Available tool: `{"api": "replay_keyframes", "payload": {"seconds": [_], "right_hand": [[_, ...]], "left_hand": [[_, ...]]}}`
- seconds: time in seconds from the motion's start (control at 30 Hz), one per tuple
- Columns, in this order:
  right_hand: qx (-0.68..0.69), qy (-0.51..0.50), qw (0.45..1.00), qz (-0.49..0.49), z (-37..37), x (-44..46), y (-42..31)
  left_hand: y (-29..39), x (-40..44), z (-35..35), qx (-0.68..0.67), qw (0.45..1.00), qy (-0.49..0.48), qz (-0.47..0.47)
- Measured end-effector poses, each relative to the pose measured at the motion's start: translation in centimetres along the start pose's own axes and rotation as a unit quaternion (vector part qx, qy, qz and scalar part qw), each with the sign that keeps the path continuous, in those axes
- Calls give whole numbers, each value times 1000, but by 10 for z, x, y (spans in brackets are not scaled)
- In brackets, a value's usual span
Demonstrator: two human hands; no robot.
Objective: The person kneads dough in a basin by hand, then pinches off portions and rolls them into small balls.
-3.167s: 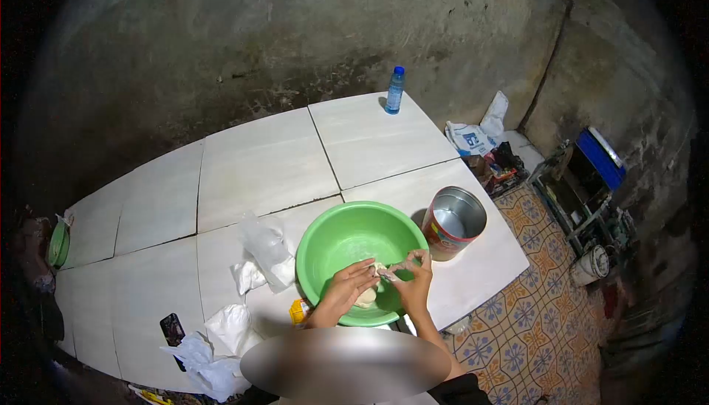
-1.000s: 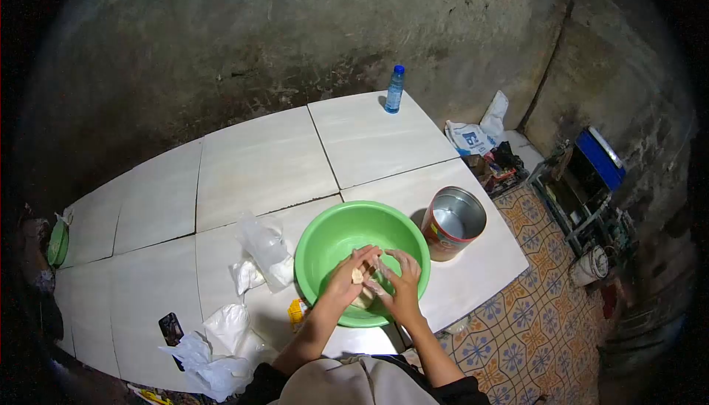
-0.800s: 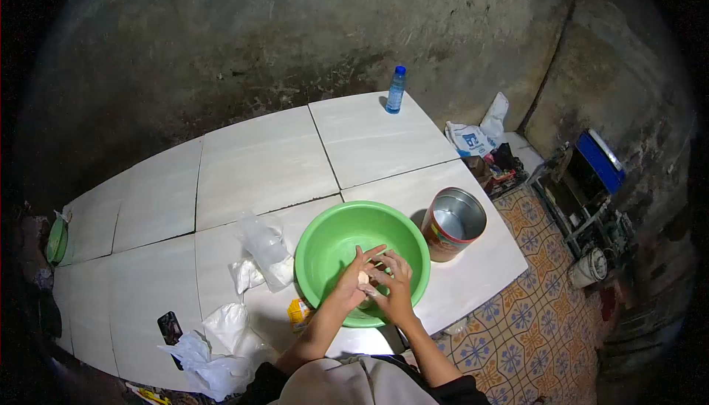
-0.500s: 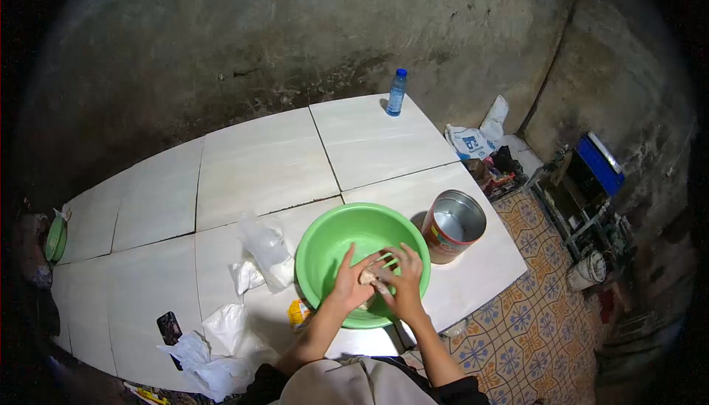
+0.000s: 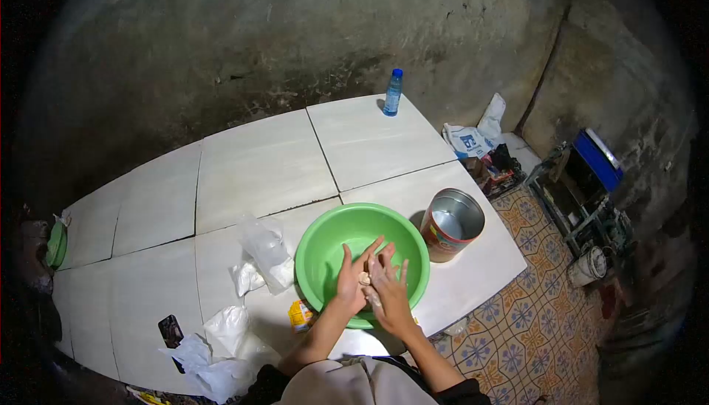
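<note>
Over the green basin, a small pale lump of dough is pressed between my two hands. My left hand lies under the lump, its thumb and fingers stretched out. Against the lump's right side rests my right hand, its fingers extended and coated with white residue. The dough is partly hidden by the right fingers. Green plastic shows inside the basin, though the wrists cover its near side.
To the basin's right stands an open metal tin. Plastic bags of white powder, a yellow packet, a phone and a crumpled plastic bag lie leftward. A water bottle stands at the far corner of the tiled table.
My right hand has turned and flattened, its fingers moving from a curled hold to lying along the dough beside the left palm. The left hand stays almost in place.
</note>
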State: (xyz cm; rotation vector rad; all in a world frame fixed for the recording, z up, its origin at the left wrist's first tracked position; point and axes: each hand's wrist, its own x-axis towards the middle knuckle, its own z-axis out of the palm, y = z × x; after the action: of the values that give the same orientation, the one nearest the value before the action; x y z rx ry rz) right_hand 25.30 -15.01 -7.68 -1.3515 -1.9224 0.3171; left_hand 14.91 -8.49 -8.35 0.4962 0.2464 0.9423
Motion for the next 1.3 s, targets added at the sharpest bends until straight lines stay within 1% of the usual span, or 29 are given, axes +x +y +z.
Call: {"api": "replay_keyframes", "payload": {"seconds": [0.03,0.1,0.13,0.17,0.23,0.27,0.3,0.37,0.4,0.43,0.5,0.53,0.57,0.63,0.67,0.7,0.77,0.8,0.83,0.87,0.9,0.93,0.97,1.03,1.07,1.17,1.2,1.23,1.3], "right_hand": [[0,0,1000,0,5,0,-1],[22,-37,999,-33,12,-4,0],[13,-65,996,-58,10,-7,-2],[13,-65,996,-59,11,-10,0],[0,-62,995,-75,10,-13,4],[-81,-57,993,-67,5,-9,5],[-80,-57,993,-67,5,-4,6],[-48,-33,998,-26,3,7,2],[-26,-82,996,-22,4,13,-1],[-26,-81,996,-21,4,12,-6],[58,-113,985,-114,4,14,-16],[40,-138,982,-122,7,7,-8],[39,-136,982,-124,7,4,-2],[-66,-139,986,-65,6,2,7],[-68,-99,992,-43,6,9,9],[-69,-99,992,-40,7,16,10],[-34,-86,993,-72,12,30,6],[3,-80,992,-101,17,36,1],[5,-78,992,-103,16,34,-4],[3,-117,984,-131,13,28,-10],[0,-156,975,-159,12,20,-13],[8,-155,973,-174,20,8,2],[8,-153,972,-177,17,6,6],[-86,-127,987,-51,8,6,11],[-80,-77,993,-30,4,11,14],[-81,-49,995,-28,-4,32,-1],[-36,-56,996,-59,4,31,-3],[-14,-76,991,-110,8,27,-9],[6,-118,980,-160,0,22,-23]], "left_hand": [[0,0,-1,0,1000,0,0],[-1,0,-7,-101,995,4,-16],[1,2,-12,-71,997,-15,-7],[1,2,-16,-71,997,-15,-6],[5,-1,-19,-120,991,-48,28],[8,-2,-19,-83,996,-40,20],[7,-2,-18,-83,996,-40,21],[0,-3,-15,39,997,-33,-53],[-6,-2,-12,-42,994,-13,-102],[-11,0,-20,-42,994,-13,-103],[-15,6,-44,-74,984,-129,-101],[-10,4,-42,-123,982,-115,-88],[-3,3,-40,-121,982,-116,-88],[10,-1,-27,-7,997,-55,-49],[12,-5,-14,55,996,-20,-68],[5,-2,-16,53,996,-21,-71],[-18,7,-42,-53,977,-78,-193],[-43,1,-69,-115,986,62,-101],[-53,6,-101,-112,987,62,-101],[-19,3,-55,-107,983,-18,-151],[2,2,-30,-101,969,-97,-202],[6,4,-31,-78,980,-109,-148],[9,3,-31,-75,980,-110,-146],[13,-3,-22,-53,992,-56,-99],[12,-9,-14,-46,988,-37,-143],[-29,-2,-30,-4,991,-69,-119],[-29,1,-32,-2,990,-71,-118],[-25,4,-30,-26,988,-83,-126],[-15,10,-23,-74,981,-107,-143]]}}
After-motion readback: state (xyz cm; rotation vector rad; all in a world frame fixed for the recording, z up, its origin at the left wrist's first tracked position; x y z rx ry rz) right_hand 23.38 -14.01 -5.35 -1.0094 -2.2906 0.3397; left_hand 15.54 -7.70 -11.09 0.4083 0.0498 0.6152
